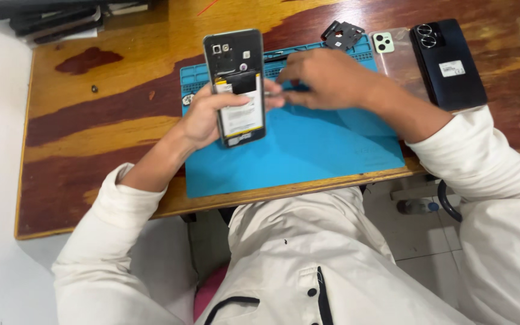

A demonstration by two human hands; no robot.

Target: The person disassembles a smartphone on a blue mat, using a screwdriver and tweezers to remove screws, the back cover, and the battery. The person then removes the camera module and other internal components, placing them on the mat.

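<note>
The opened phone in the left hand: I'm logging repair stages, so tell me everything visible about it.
The opened phone has its back cover off, showing a dark frame, camera openings at the top and a white battery with a black patch and a yellow strip. The left hand holds it upright over the blue mat, thumb across the battery. The right hand reaches to its right edge; contact is unclear.

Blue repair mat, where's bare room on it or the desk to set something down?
The blue repair mat is bare along its near half, below both hands. The wooden desk is open left of the mat. It is crowded at the mat's far right corner: black cover parts, a clear case and a black phone.
</note>
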